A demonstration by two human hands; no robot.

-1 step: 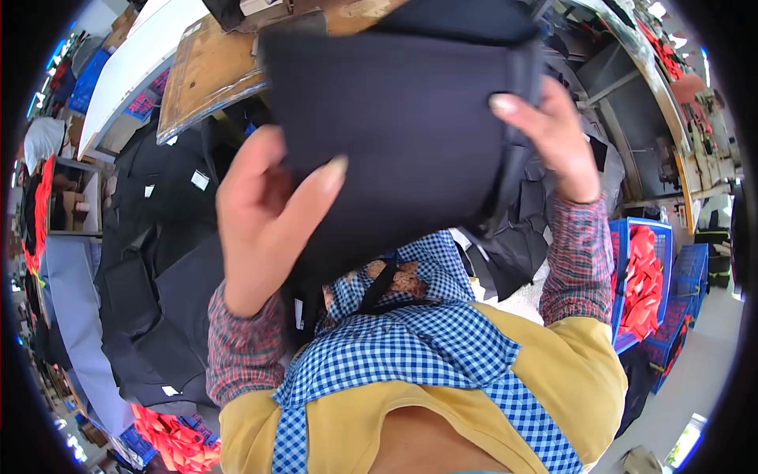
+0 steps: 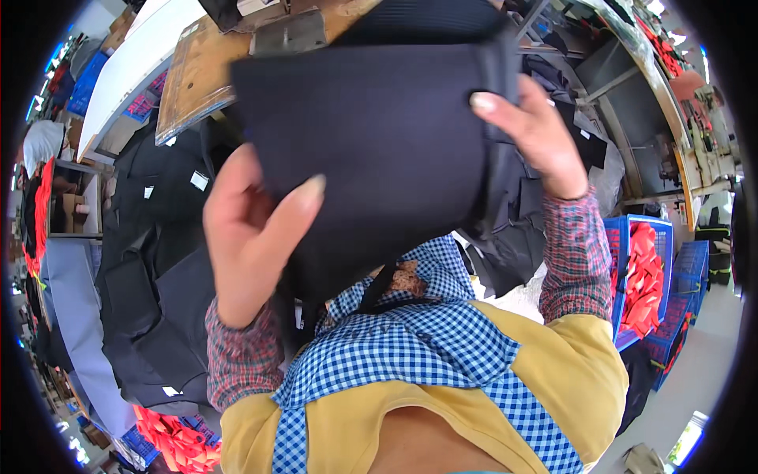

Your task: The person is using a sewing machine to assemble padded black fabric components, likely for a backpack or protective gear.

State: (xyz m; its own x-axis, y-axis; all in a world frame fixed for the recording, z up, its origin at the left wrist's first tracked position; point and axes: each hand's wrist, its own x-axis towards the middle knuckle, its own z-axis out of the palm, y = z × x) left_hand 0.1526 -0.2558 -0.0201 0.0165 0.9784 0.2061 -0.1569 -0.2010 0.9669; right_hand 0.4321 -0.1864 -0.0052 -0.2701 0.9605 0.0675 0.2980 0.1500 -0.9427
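Evidently black fabric (image 2: 371,142): upper middle of the frame, held up broadly spread.
Left hand (image 2: 251,241): at fabric's left edge, half open, gripping; thumb over the face.
Right hand (image 2: 545,141): right edge, part-curled, thumb pressing cloth; fingers mostly hidden.

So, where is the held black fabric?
In the head view, the black fabric is upper centre, between the left hand and right hand, in front of the checked apron.
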